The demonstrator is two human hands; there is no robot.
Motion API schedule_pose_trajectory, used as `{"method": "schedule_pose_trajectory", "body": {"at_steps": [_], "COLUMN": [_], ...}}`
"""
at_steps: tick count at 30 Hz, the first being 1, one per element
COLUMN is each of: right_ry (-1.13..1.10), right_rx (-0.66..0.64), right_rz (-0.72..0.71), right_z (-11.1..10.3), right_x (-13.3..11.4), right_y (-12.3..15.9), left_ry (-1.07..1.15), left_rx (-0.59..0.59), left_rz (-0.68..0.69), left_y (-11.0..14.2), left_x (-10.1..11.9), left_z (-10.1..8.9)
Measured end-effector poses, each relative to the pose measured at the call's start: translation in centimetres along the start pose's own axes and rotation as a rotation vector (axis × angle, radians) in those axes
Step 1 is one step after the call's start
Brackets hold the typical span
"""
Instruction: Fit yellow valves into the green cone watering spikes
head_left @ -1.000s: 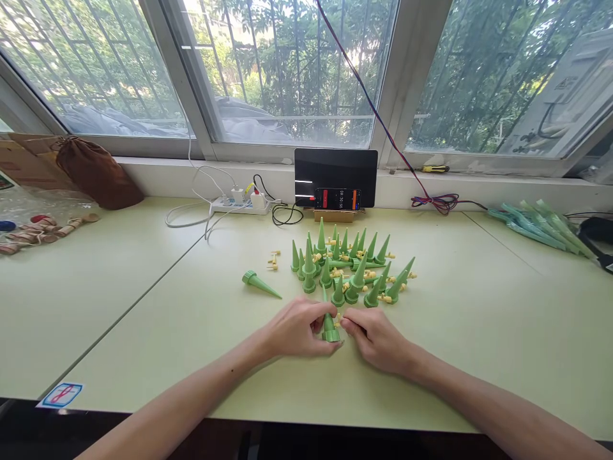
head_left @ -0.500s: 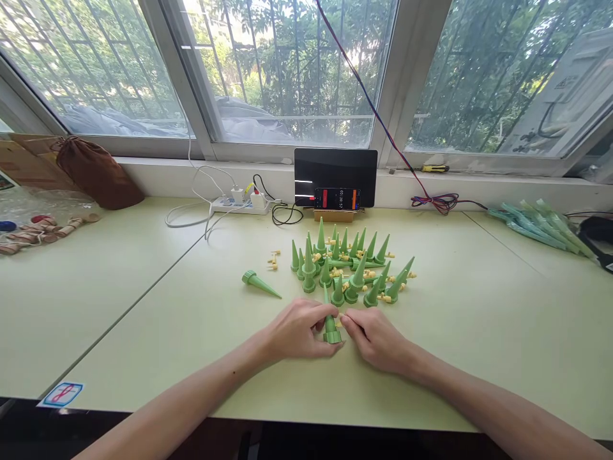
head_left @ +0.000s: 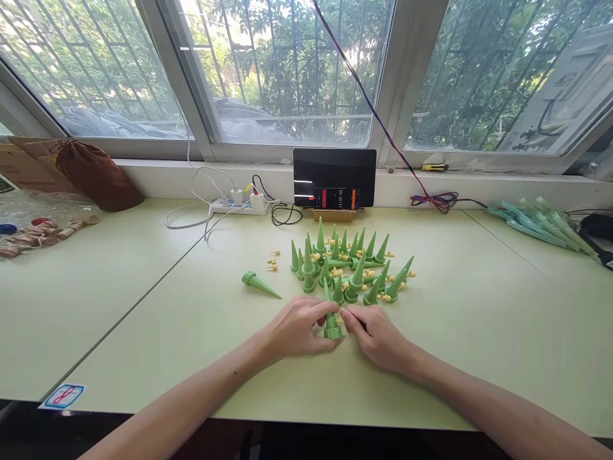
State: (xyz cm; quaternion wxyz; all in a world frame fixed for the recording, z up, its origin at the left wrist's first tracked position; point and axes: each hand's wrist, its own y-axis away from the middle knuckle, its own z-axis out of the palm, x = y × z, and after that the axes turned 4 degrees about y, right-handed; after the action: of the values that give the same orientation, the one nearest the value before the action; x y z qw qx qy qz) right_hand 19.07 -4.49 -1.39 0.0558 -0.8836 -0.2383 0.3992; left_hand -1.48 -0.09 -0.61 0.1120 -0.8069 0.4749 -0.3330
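Note:
My left hand (head_left: 302, 324) is closed around a green plastic plant watering spike (head_left: 332, 328), its wide ribbed cap toward me and its tip pointing away. Close beside it, my right hand (head_left: 376, 335) is pinched at the spike's side on a small yellow valve (head_left: 341, 317), mostly hidden by the fingers. Just beyond both hands stands a cluster of similar green spikes (head_left: 357, 276), many with yellow valves at their sides; a few lie flat. A single green spike (head_left: 260, 283) lies to the left, near several loose yellow valves (head_left: 274, 259).
Behind the cluster, a phone (head_left: 336, 199) showing a timer leans on a black screen (head_left: 335, 169). A power strip (head_left: 242, 205) with cables sits at the back left. Green-blue plastic pieces (head_left: 539, 222) lie at the right, a brown drawstring bag (head_left: 98, 176) at the far left.
Both hands stay together at the spike. Its cap has shifted very slightly away from me, and the right fingers have moved a little at its side.

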Motion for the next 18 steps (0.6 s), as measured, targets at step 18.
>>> {"method": "schedule_pose_trajectory", "body": {"at_steps": [18], "right_ry": [0.262], "right_rx": [0.142], "right_rz": [-0.2], "right_z": [-0.3], "right_x": [0.9], "right_y": [0.2], "left_ry": [0.133], "left_rx": [-0.098], "left_rz": [-0.258], "left_y": [-0.5], "left_x": [-0.1], "left_z": [-1.1]}}
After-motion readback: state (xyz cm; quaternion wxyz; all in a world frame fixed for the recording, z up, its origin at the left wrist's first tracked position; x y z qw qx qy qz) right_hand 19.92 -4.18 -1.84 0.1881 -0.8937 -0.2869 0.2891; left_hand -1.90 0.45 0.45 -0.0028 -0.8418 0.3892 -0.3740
